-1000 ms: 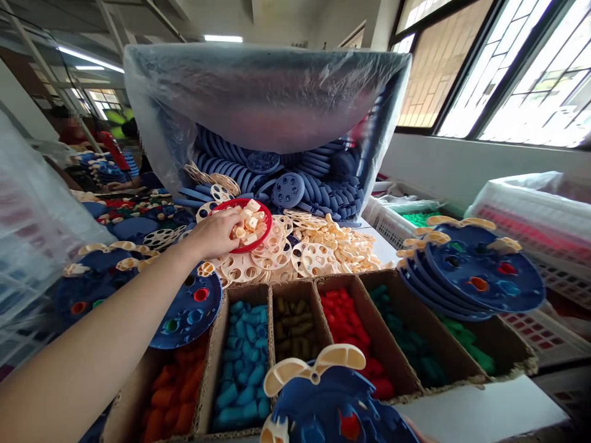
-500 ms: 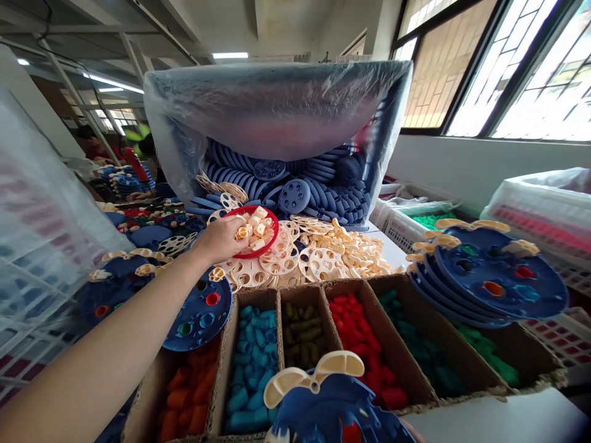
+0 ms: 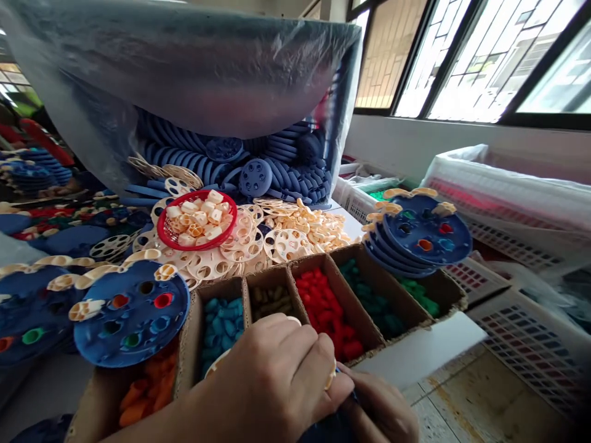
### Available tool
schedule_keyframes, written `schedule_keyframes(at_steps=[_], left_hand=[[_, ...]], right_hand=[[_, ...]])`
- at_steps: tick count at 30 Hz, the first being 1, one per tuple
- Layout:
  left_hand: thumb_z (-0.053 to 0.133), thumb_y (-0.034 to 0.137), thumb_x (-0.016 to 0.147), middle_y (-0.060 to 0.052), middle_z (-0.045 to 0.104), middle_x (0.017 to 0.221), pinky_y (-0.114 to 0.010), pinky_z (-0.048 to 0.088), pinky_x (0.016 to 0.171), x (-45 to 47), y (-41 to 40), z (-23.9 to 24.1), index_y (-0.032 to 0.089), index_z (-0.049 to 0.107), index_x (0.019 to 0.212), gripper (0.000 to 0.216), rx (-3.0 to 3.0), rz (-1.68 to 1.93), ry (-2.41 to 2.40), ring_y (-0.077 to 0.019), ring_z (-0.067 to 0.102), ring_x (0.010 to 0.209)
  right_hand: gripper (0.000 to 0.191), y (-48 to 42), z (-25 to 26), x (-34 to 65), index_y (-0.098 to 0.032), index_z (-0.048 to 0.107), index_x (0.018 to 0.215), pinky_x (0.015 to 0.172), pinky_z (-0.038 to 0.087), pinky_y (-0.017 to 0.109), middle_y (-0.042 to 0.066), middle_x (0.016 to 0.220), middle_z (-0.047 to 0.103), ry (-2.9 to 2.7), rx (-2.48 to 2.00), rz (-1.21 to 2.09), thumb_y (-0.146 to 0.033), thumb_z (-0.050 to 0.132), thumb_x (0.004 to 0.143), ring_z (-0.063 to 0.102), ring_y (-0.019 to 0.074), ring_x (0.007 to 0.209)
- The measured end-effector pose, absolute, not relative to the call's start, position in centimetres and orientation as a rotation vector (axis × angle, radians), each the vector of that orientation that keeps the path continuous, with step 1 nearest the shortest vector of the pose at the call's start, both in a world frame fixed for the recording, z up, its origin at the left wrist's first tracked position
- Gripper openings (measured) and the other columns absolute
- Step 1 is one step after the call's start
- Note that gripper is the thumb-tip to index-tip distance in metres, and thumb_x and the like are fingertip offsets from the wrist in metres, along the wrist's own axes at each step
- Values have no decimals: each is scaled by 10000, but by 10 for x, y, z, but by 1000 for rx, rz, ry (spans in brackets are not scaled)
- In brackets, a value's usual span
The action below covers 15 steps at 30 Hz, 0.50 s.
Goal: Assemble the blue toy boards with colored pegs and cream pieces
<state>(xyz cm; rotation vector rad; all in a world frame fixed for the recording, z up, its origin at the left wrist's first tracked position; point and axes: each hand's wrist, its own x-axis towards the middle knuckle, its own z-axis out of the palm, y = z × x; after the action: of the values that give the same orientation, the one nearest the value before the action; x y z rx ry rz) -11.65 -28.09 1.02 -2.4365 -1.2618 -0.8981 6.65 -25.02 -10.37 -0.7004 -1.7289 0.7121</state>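
Low in the view, my left hand [image 3: 277, 375] is closed, fingertips bent down over a small cream plastic piece [image 3: 331, 374], only a sliver of which shows. Beside it my right hand [image 3: 385, 403] grips a blue plastic disc [image 3: 330, 427], mostly hidden under both hands. A cream curved edge [image 3: 218, 362] peeks out left of my left hand. Beyond the hands, a red basket [image 3: 229, 232] of cream plastic pieces [image 3: 196, 215] rests on cream perforated discs [image 3: 244, 243].
A cardboard divided box [image 3: 286, 274] holds orange, blue, olive, red and green pegs. Assembled blue discs [image 3: 133, 314] lie at left, with a stack [image 3: 420, 231] at right. Behind stands a plastic-draped crate [image 3: 221, 74] of blue discs. White crates [image 3: 521, 344] stand right.
My left hand has left the red basket and come down to the blue disc, meeting my right hand. The view has turned right and closer.
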Motion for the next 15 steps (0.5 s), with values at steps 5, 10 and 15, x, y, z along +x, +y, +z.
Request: schedule_keyframes(at_steps=[5,10,15], left_hand=[[668,199,861,-28,611,671,-368,420,573,-117,-278,-7,143,585,766,139,-2428,-751,-1129,-200,545,599],[640,263,892,-43,632,761,-378,435,689,-124,-285,-2,116,644,879,148,-2553,-745,-1230,-203,553,708],[610,314,907,-39,692,938,-317,448,805,-138,-288,16,209,683,939,132,-2847,-655,-1652,-196,607,893]], right_hand=[[263,-249,-107,70,-255,744,1133,561,612,205,51,761,800,-1800,-620,702,-338,604,927,751,176,597],[296,-248,-105,78,-234,686,1221,637,629,245,82,810,790,-1931,-555,761,-273,558,956,766,189,679],[293,-249,-104,74,-221,697,1199,624,628,254,82,787,776,-1933,-521,751,-199,589,928,758,192,681]])
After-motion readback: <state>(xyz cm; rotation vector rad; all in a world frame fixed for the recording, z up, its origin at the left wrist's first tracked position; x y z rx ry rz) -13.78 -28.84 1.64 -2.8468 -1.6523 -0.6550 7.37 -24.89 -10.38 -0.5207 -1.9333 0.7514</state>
